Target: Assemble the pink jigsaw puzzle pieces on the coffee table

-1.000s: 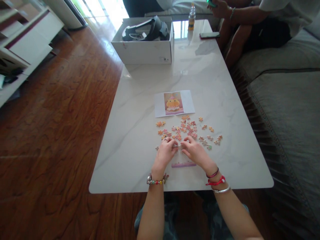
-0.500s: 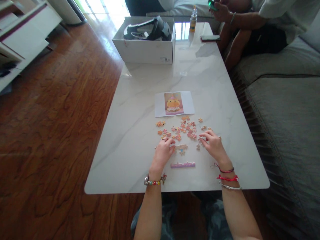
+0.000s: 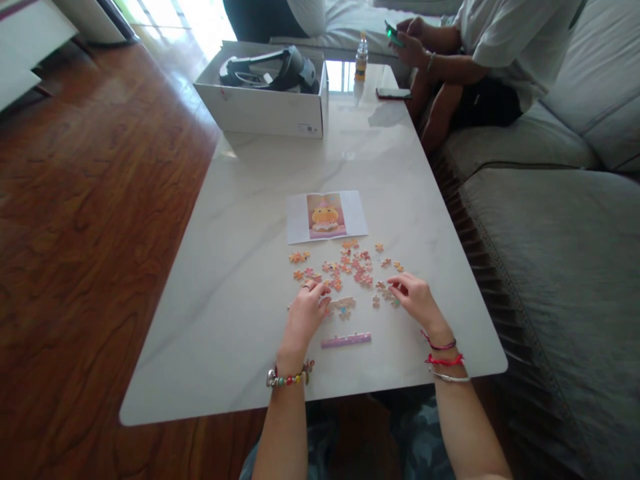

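Note:
My left hand (image 3: 306,312) rests on the table with thumb and bent index finger slightly apart. It is at the left end of a joined strip of pale puzzle pieces (image 3: 343,305) and covers part of that end. My right hand (image 3: 415,300) hovers low over loose pale puzzle pieces (image 3: 381,285), its fingers bent and a small gap before the thumb; nothing shows clearly in its grasp. Between the wrists lies a joined purple puzzle strip (image 3: 346,341). Mostly orange and pink puzzle pieces (image 3: 355,265) are scattered beyond both hands.
A printed sheet (image 3: 297,220) with a cartoon picture lies behind the pieces. Farther off stand a white box (image 3: 270,112) holding a dark headset (image 3: 290,70), a bottle (image 3: 361,60) and a phone (image 3: 393,93). Someone sits on the sofa (image 3: 550,220) holding a device.
The view has shifted, so the table appears farther left and lower. My right hand has moved slightly right over the table, uncovering pale pieces. My left hand stays by the pale strip.

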Demonstrator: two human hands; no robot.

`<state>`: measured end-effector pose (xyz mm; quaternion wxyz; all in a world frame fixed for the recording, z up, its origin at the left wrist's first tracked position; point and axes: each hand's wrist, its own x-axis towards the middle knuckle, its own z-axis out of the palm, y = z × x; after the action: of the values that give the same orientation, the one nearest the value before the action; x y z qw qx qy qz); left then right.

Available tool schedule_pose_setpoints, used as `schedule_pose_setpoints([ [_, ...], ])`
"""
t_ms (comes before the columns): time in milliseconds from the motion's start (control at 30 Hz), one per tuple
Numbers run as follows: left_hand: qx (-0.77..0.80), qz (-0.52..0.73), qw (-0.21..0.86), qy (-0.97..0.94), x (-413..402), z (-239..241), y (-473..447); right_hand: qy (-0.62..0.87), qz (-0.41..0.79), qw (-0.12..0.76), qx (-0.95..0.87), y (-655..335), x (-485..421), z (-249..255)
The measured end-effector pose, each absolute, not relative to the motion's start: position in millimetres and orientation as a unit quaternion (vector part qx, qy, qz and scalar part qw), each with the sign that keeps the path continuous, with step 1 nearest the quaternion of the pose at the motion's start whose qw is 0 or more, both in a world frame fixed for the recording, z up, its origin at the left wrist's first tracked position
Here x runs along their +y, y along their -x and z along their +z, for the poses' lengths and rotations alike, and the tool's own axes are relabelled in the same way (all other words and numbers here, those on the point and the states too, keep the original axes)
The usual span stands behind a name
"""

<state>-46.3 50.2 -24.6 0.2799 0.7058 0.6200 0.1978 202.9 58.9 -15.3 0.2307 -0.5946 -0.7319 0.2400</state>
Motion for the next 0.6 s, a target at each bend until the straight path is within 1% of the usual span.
schedule_pose_setpoints([
  [200, 0.618, 0.173, 0.282, -0.713, 48, -24, 43, 0.524, 0.275, 0.192, -0.783, -150, 50, -13],
  [400, 0.597, 0.167, 0.316, -0.718, 46, -26, 40, 0.491, 0.28, 0.124, -0.816, -119, 46, -19],
  [500, 0.602, 0.166, 0.32, -0.712, 45, -26, 40, 0.487, 0.296, 0.115, -0.814, -121, 47, -21],
  [600, 0.602, 0.165, 0.322, -0.711, 45, -25, 41, 0.476, 0.313, 0.123, -0.813, -127, 48, -22],
])
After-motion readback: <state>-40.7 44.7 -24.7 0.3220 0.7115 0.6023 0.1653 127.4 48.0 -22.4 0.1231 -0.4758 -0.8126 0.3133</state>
